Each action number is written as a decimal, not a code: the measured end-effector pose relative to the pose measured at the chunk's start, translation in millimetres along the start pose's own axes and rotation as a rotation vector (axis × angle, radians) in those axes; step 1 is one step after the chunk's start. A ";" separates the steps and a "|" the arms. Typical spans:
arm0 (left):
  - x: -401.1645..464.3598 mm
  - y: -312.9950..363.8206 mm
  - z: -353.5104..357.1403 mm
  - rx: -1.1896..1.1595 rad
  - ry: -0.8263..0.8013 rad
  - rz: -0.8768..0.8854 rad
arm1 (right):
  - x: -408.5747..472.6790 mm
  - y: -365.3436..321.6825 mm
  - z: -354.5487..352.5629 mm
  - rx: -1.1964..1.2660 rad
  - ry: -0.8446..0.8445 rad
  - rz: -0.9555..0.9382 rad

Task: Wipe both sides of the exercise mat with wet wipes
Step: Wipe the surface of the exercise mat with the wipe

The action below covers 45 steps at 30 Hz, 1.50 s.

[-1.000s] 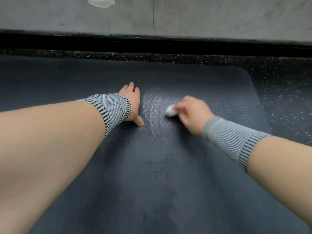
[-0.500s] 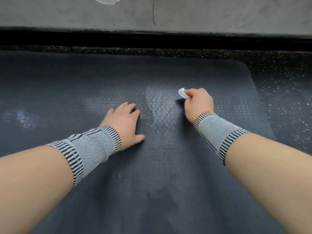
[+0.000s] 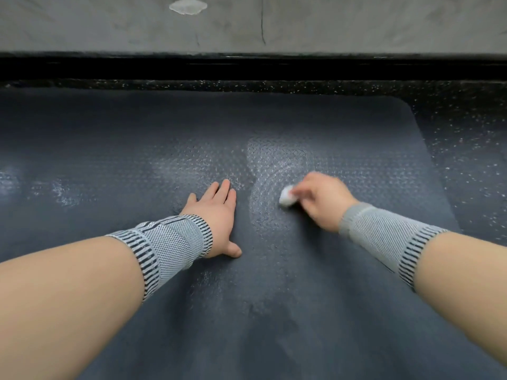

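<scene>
A dark blue-grey exercise mat (image 3: 343, 124) with a dimpled texture lies flat on the floor and fills most of the view. My right hand (image 3: 321, 201) grips a small balled white wet wipe (image 3: 286, 199) and holds it against the mat right of centre; the hand is motion-blurred. My left hand (image 3: 216, 215) rests flat on the mat with fingers straight, just left of the wipe. Shiny wet streaks show on the mat above and between both hands and at the far left.
Black speckled rubber flooring (image 3: 466, 149) borders the mat on the right and along the back. A grey concrete wall (image 3: 329, 20) with a black base strip rises behind. The mat's rounded corner (image 3: 406, 102) lies at upper right.
My right hand has drawn the wipe back toward me from farther up the mat. My left hand stays flat on the mat, at about the same spot as half a second ago.
</scene>
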State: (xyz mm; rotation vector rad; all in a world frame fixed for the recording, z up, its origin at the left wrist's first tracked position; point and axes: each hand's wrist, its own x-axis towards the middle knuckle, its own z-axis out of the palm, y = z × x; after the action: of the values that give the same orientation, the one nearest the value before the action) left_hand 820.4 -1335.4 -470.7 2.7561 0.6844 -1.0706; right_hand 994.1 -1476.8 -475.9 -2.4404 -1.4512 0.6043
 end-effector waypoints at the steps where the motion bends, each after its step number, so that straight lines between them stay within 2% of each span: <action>1: -0.1 1.1 -0.8 0.005 -0.003 -0.004 | 13.1 4.3 -2.5 0.027 0.134 0.188; 3: -0.5 4.0 -2.6 0.021 -0.010 -0.016 | 32.6 -2.8 3.8 0.075 0.233 0.445; 4: -0.5 5.4 -3.7 0.029 -0.016 -0.023 | 35.4 -13.5 11.3 0.061 0.210 0.450; 5: -0.6 6.5 -4.9 0.037 -0.021 -0.030 | 33.6 -25.4 22.3 0.029 0.179 0.376; 7: -0.3 7.4 -6.4 0.042 -0.028 -0.039 | 15.5 -49.5 40.3 -0.010 0.073 0.095; 9: -0.3 7.7 -6.4 0.043 -0.030 -0.041 | -12.0 -58.6 42.1 -0.021 -0.144 -0.197; 11: -0.5 7.7 -5.8 0.045 -0.032 -0.040 | -29.6 -46.4 27.6 -0.046 -0.346 -0.342; 12: -0.2 7.8 -5.8 0.046 -0.036 -0.041 | -31.4 -37.1 20.7 -0.057 -0.357 -0.343; 13: 0.2 8.1 -6.1 0.048 -0.041 -0.044 | -28.3 -26.0 15.2 -0.054 -0.292 -0.286; 14: 0.6 8.6 -6.6 0.048 -0.047 -0.048 | -20.0 -13.5 10.5 -0.036 -0.156 -0.162; 16: 1.3 10.1 -7.4 0.052 -0.053 -0.061 | 3.2 9.8 0.0 0.001 0.154 0.221; 18: 1.5 11.3 -8.4 0.065 -0.059 -0.072 | 14.1 18.8 4.2 0.056 0.275 0.493; 19: 1.7 11.8 -8.7 0.070 -0.061 -0.075 | 10.9 14.3 11.7 0.093 0.272 0.525; 20: 1.9 11.9 -8.7 0.072 -0.062 -0.078 | 3.2 5.4 23.0 0.113 0.256 0.492; 22: 1.1 11.7 -7.9 0.067 -0.058 -0.082 | -23.0 -20.9 48.2 0.072 0.185 0.254; 24: -1.0 12.0 -7.8 0.060 -0.046 -0.086 | -53.2 -39.0 58.5 0.075 0.007 -0.039; 26: -4.7 11.0 -7.8 0.045 -0.030 -0.096 | -64.3 -34.7 49.8 0.104 -0.135 -0.196; 28: -9.8 11.0 -5.9 0.019 0.005 -0.115 | -50.6 -15.9 34.7 0.124 0.004 -0.119; 30: -18.9 15.3 4.3 0.010 0.072 -0.117 | -25.6 9.6 20.3 0.067 0.198 0.183; 32: -28.1 22.3 17.7 0.014 0.156 -0.102 | -16.8 20.2 15.9 0.062 0.264 0.451; 33: -32.2 24.0 22.9 0.019 0.182 -0.091 | -20.7 12.4 19.9 0.080 0.246 0.474; 34: -36.5 23.4 27.3 0.020 0.190 -0.080 | -28.9 -0.6 30.2 0.084 0.200 0.416; 37: -53.4 16.5 33.8 -0.014 0.173 -0.073 | -73.1 -54.1 69.5 0.059 0.026 0.001; 39: -65.1 15.7 37.8 -0.028 0.162 -0.070 | -84.1 -61.9 73.3 0.073 -0.081 -0.171; 41: -77.3 17.8 43.9 -0.010 0.147 -0.035 | -67.3 -44.6 56.5 0.082 -0.014 -0.109; 45: -84.0 19.1 56.1 0.028 0.114 0.037 | -41.5 18.4 25.5 0.012 0.289 0.376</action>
State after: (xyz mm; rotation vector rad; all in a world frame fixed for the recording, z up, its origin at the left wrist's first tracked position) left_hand 739.7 -1398.0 -458.0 2.8603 0.6330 -0.9286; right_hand 979.1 -1522.2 -496.4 -2.6741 -0.8857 0.3055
